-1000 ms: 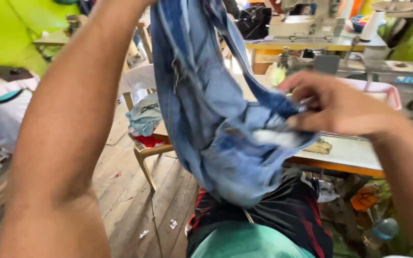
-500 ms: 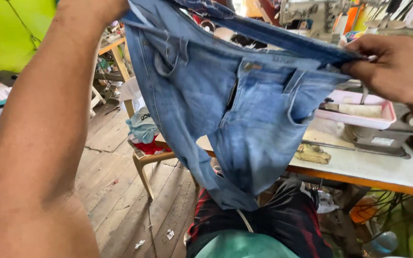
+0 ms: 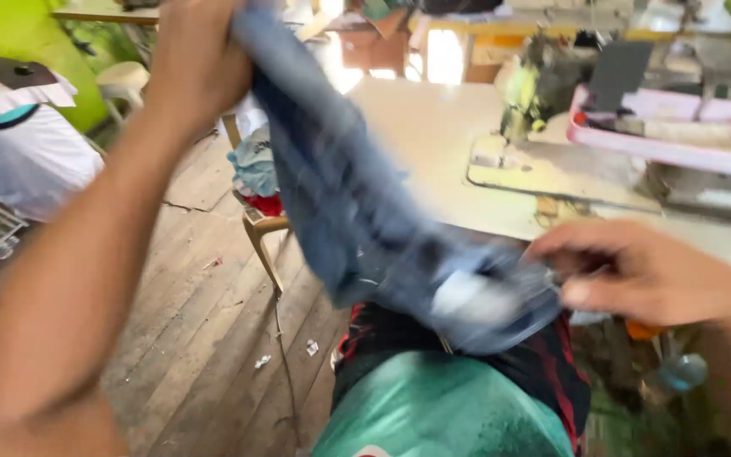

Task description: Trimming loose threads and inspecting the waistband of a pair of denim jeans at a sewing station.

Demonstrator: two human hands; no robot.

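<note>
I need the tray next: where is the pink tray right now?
In the head view, the pink tray sits upper right on the white sewing table, just beyond the right hand.

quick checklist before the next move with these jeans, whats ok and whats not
1. Left hand gripping the denim garment at its top end: ok.
2. Right hand closed on the lower end: cannot tell, blurred.
3. Garment spread flat: not ok, it hangs bunched between the hands.
4. Garment off the wooden floor: ok.
5. Bare space on the white table near the sewing machine: ok.
6. Pink tray apart from the garment: ok.
</note>
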